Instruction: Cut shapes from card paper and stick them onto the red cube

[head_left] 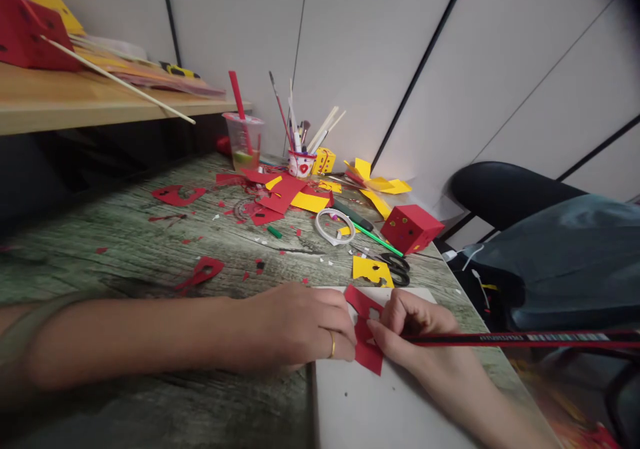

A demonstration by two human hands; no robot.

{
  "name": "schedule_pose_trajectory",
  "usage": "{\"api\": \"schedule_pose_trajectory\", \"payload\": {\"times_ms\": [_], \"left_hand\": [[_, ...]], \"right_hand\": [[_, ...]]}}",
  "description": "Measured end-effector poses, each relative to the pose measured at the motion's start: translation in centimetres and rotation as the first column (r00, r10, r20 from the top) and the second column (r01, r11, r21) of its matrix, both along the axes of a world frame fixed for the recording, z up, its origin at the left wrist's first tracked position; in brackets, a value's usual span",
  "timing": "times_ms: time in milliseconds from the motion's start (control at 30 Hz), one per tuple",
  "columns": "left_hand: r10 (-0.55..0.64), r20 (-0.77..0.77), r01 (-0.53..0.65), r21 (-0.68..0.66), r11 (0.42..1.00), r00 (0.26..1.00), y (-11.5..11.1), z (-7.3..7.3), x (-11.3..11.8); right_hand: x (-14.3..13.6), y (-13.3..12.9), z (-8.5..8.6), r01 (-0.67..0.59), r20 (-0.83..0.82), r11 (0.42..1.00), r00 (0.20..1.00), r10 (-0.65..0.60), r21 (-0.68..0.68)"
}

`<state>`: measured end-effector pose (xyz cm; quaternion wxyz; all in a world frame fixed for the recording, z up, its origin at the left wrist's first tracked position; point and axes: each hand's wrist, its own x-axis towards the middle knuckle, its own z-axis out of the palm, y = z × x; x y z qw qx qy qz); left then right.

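Observation:
A small piece of red paper (369, 354) with cut-out gaps is held over a white board (350, 409) at the table's near edge. My left hand (300, 326), with a ring on one finger, has its bent fingers closed on the paper's left side. From the right, my right hand (425, 332) pinches the same paper between thumb and index finger. A dark pencil (550, 339) with red edges lies in that right hand and sticks out far to the right. Part of the paper is hidden behind the fingers.
Scissors (397, 269), holed yellow paper (371, 271), a tape roll (335, 226) and a red paper cube (413, 229) lie beyond the board. Farther back stand a drink cup (244, 142) and a brush cup (301, 164). A stick (120, 79) juts from the shelf (100, 106).

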<state>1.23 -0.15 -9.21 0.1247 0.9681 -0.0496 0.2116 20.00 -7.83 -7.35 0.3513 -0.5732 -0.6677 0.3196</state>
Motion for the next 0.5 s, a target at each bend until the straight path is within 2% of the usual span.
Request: {"api": "schedule_pose_trajectory", "payload": {"times_ms": [500], "left_hand": [[0.001,-0.014,-0.001,0.002,1.000,1.000,0.09,0.11,-0.09]], "right_hand": [[-0.11,0.05,0.37,0.015,0.043,1.000,0.999,-0.014,-0.024]]}}
